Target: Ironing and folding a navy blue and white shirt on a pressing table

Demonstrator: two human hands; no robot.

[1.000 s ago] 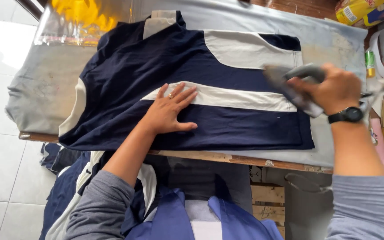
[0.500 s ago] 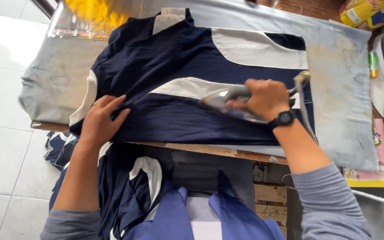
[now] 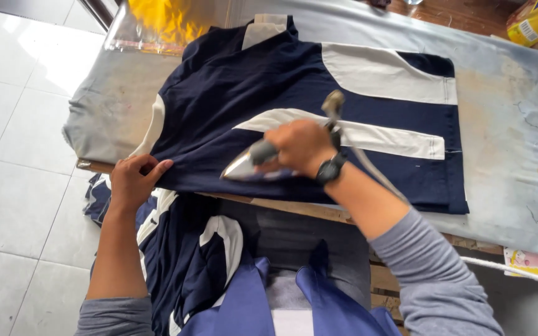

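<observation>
Right hand point(image 3: 301, 147) closed round the handle of a grey iron point(image 3: 251, 163); fingers wrapped over the top, a dark wristwatch point(image 3: 331, 169) on the wrist. Iron's pointed tip faces the person's left, soleplate flat on the cloth near the front edge of the board. A cord point(image 3: 368, 165) runs from the back of the iron, over the forearm, toward the right.

Left hand point(image 3: 135, 182) gripping the near left edge of the navy garment point(image 3: 263, 81): fingers curled over the cloth, thumb hidden underneath, cloth pinched at the board's edge. Cannot tell how tightly.

Garment: navy blue with 2 off-white bands point(image 3: 384, 73) across the right part and an off-white strip along the left side. Lies spread over the padded grey ironing surface point(image 3: 505, 143), collar end away from the person. Iron sits on the lower left part of the garment, just below the lower band's left end. The 2 hands are near each other, not touching.

Around:
- More navy-and-white cloth point(image 3: 188, 249) hangs below the front edge of the board, against the person's legs.
- Clear plastic bag with yellow contents point(image 3: 157, 22) at the far left end of the board.
- Yellow packet point(image 3: 533, 25) at the far right corner.
- White tiled floor point(image 3: 20, 186) to the left.
- Both arms in grey sleeves point(image 3: 437, 280); left sleeve pushed up.
</observation>
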